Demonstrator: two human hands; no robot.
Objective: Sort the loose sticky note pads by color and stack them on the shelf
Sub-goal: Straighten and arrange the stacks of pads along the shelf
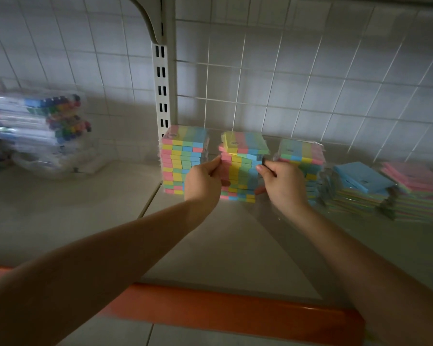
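Note:
A tall middle stack of multicolour sticky note pads [240, 171] stands on the shelf [223, 245]; its top pad lies askew. My left hand [203, 181] grips the stack's left side, and my right hand [283, 183] grips its right side. A neater stack [180, 158] stands just to the left, against the upright. Another multicolour stack [303, 156] rises behind my right hand. Further right sit a lower stack topped with a blue pad [360, 181] and one topped with a pink pad [418, 186].
Clear packs of coloured markers [40, 126] are piled on the neighbouring shelf to the left. A slotted white upright [161, 88] and bracket divide the two bays. The shelf's orange front edge [235, 313] runs below my forearms. A wire grid covers the back wall.

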